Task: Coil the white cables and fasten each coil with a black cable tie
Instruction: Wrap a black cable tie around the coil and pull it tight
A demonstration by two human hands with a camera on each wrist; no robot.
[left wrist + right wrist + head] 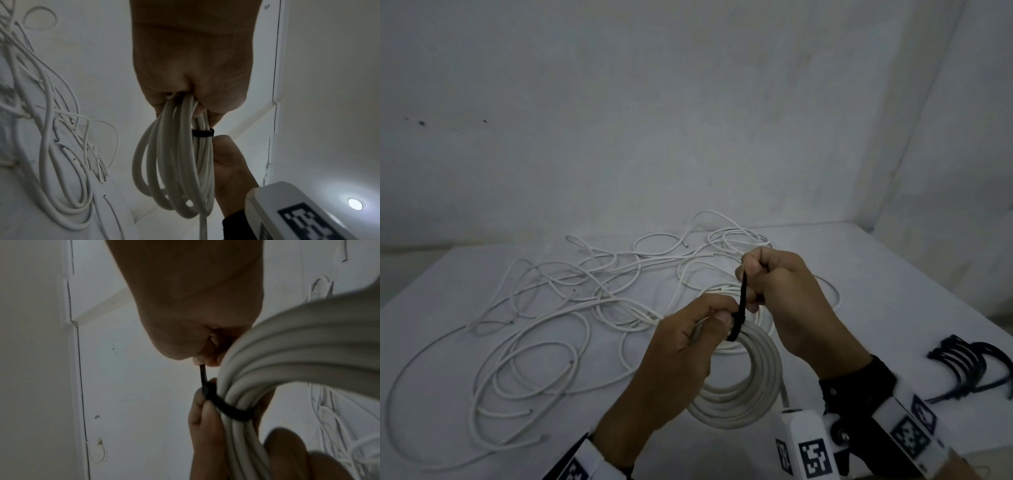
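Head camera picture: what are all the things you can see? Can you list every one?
coil: one, white, held above the table near the middle.
cable tie: one, black, wrapped round the coil's top.
loose cables: several, white, tangled over the table's left and far side.
spare ties: a small bunch, black, on the table at the right.
table: one, white, against white walls.
left hand: holds the coil by the tie.
right hand: pinches the tie's tail, pulling upward.
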